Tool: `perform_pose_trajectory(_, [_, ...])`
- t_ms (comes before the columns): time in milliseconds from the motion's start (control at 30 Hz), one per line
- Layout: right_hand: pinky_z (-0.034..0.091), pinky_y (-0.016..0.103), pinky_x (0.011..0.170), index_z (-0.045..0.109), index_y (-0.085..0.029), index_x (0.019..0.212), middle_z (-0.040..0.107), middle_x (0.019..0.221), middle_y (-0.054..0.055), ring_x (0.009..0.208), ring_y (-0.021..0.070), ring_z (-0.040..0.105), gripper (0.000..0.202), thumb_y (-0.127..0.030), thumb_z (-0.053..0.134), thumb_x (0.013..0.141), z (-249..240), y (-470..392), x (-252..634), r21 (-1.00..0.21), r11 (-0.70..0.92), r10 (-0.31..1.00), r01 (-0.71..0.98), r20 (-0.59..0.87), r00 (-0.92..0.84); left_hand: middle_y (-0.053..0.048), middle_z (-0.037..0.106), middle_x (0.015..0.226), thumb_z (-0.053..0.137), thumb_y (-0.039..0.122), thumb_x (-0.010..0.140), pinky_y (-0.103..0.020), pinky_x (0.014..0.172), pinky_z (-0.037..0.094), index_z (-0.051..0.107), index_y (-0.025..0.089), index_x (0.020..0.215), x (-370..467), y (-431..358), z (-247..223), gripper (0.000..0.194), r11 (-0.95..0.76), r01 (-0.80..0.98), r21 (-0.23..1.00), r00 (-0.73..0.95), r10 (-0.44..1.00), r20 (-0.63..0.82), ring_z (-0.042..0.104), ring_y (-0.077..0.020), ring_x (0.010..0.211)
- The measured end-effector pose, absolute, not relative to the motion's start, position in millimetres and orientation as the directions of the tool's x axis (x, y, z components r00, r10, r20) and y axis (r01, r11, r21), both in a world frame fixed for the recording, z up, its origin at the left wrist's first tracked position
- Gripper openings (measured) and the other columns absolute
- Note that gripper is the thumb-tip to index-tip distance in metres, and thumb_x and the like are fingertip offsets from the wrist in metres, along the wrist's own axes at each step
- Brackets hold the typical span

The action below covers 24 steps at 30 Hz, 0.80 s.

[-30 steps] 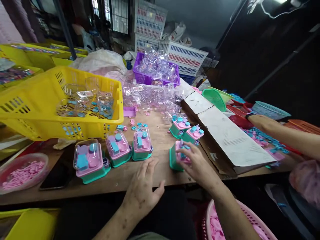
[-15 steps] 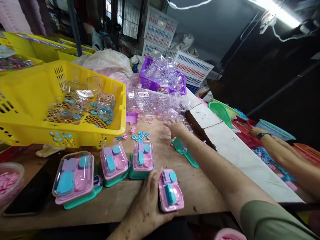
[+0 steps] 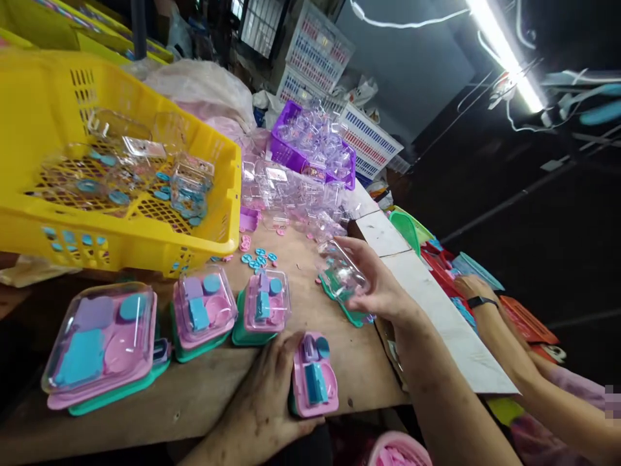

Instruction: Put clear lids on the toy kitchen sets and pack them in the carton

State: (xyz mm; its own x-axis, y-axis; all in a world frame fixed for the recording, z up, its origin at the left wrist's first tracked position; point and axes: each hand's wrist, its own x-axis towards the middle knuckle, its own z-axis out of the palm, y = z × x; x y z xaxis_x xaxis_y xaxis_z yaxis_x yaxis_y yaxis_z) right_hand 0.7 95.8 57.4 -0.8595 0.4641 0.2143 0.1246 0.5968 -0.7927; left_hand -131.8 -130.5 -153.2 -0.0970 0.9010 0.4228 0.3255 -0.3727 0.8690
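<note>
My left hand (image 3: 276, 382) is wrapped round a small pink and green box (image 3: 315, 375) at the table's front edge; its tray has purple, blue and pink pieces and no cover on it. In my right hand (image 3: 376, 278) is a clear plastic cover (image 3: 342, 268), held between thumb and fingers above an open green piece (image 3: 356, 316). Left of my left hand stand three similar boxes with clear covers: a small one (image 3: 266, 307), another (image 3: 204, 310) and a larger one (image 3: 104, 349).
A yellow crate (image 3: 223, 213) with clear covers and blue discs stands at the left. Behind are a heap of clear covers (image 3: 295, 194) and a purple basket (image 3: 286, 152). Small blue rings (image 3: 261, 261) lie mid-table. At the right, another person's arm (image 3: 499, 336) reaches over coloured baskets.
My right hand has come back from the heap of covers, now with a clear cover in it. My left hand still holds the small box. The view has turned to the right.
</note>
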Motion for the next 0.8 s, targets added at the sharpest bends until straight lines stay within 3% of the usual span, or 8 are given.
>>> perform_pose_trajectory(133, [0.047, 0.062, 0.135, 0.047, -0.042, 0.17, 0.056, 0.168, 0.011, 0.154, 0.0396, 0.06, 0.109, -0.072, 0.102, 0.08, 36, 20, 31, -0.835, 0.545, 0.507, 0.075, 0.257, -0.823, -0.02, 0.051, 0.173, 0.105, 0.037, 0.081, -0.069, 0.135, 0.049, 0.022, 0.035, 0.178, -136, -132, -150, 0.128, -0.411, 0.376, 0.831, -0.066, 0.882, 0.466, 0.052, -0.0468, 0.164])
perform_pose_trajectory(200, [0.045, 0.063, 0.136, 0.038, -0.044, 0.176, 0.052, 0.169, 0.011, 0.157, 0.0392, 0.056, 0.11, -0.067, 0.097, 0.087, 30, -4, 42, -0.763, 0.624, 0.506, 0.169, 0.229, -0.832, -0.023, 0.048, 0.175, 0.105, 0.044, 0.082, -0.069, 0.136, 0.047, 0.015, 0.032, 0.181, -139, -132, -149, 0.134, -0.415, 0.392, 0.821, -0.07, 0.876, 0.477, 0.05, -0.0476, 0.166])
perform_pose_trajectory(267, [0.042, 0.065, 0.138, 0.036, -0.043, 0.18, 0.046, 0.169, 0.012, 0.162, 0.0394, 0.048, 0.105, -0.055, 0.094, 0.093, 29, -20, 50, -0.614, 0.736, 0.482, 0.286, 0.179, -0.858, -0.026, 0.047, 0.175, 0.106, 0.053, 0.079, -0.069, 0.135, 0.047, 0.009, 0.028, 0.182, -140, -130, -149, 0.144, -0.402, 0.384, 0.831, -0.095, 0.878, 0.469, 0.049, -0.0489, 0.167])
perform_pose_trajectory(333, [0.041, 0.066, 0.138, 0.041, -0.041, 0.179, 0.044, 0.165, 0.013, 0.163, 0.0395, 0.044, 0.097, -0.044, 0.089, 0.094, 28, -30, 53, -0.46, 0.817, 0.445, 0.348, 0.117, -0.888, -0.028, 0.048, 0.174, 0.106, 0.06, 0.077, -0.069, 0.135, 0.047, 0.006, 0.025, 0.182, -139, -128, -151, 0.149, -0.402, 0.368, 0.839, -0.095, 0.881, 0.464, 0.049, -0.0494, 0.166])
perform_pose_trajectory(400, [0.042, 0.067, 0.137, 0.044, -0.04, 0.177, 0.042, 0.166, 0.014, 0.165, 0.0412, 0.041, 0.093, -0.046, 0.087, 0.095, 26, -37, 52, -0.374, 0.858, 0.403, 0.353, 0.063, -0.913, -0.029, 0.05, 0.172, 0.106, 0.062, 0.077, -0.069, 0.135, 0.047, 0.009, 0.023, 0.18, -138, -125, -153, 0.147, -0.422, 0.356, 0.834, -0.084, 0.874, 0.478, 0.051, -0.0491, 0.165])
perform_pose_trajectory(533, [0.045, 0.069, 0.134, 0.054, -0.035, 0.171, 0.047, 0.17, 0.015, 0.164, 0.0425, 0.045, 0.075, -0.056, 0.079, 0.104, 18, -48, 42, -0.338, 0.874, 0.393, 0.35, 0.066, -0.917, -0.029, 0.05, 0.173, 0.106, 0.055, 0.077, -0.069, 0.135, 0.047, 0.02, 0.02, 0.175, -137, -123, -157, 0.135, -0.451, 0.348, 0.822, -0.076, 0.86, 0.504, 0.054, -0.0488, 0.163])
perform_pose_trajectory(667, [0.053, 0.062, 0.126, 0.072, -0.033, 0.155, 0.063, 0.153, 0.013, 0.146, 0.0359, 0.063, 0.045, -0.038, 0.066, 0.111, 11, -54, 35, -0.318, 0.868, 0.455, 0.383, 0.197, -0.868, -0.03, 0.048, 0.175, 0.106, 0.05, 0.076, -0.072, 0.135, 0.046, 0.023, 0.02, 0.174, -136, -123, -157, 0.132, -0.454, 0.354, 0.818, -0.087, 0.855, 0.512, 0.05, -0.0495, 0.166])
perform_pose_trajectory(800, [0.055, 0.061, 0.122, 0.078, -0.031, 0.146, 0.068, 0.15, 0.012, 0.141, 0.0345, 0.068, 0.039, -0.033, 0.058, 0.112, 5, -64, 24, -0.32, 0.863, 0.48, 0.391, 0.28, -0.832, -0.028, 0.05, 0.173, 0.103, 0.05, 0.079, -0.07, 0.134, 0.048, 0.029, 0.021, 0.17, -135, -124, -157, 0.12, -0.468, 0.367, 0.804, -0.078, 0.846, 0.528, 0.051, -0.0465, 0.166])
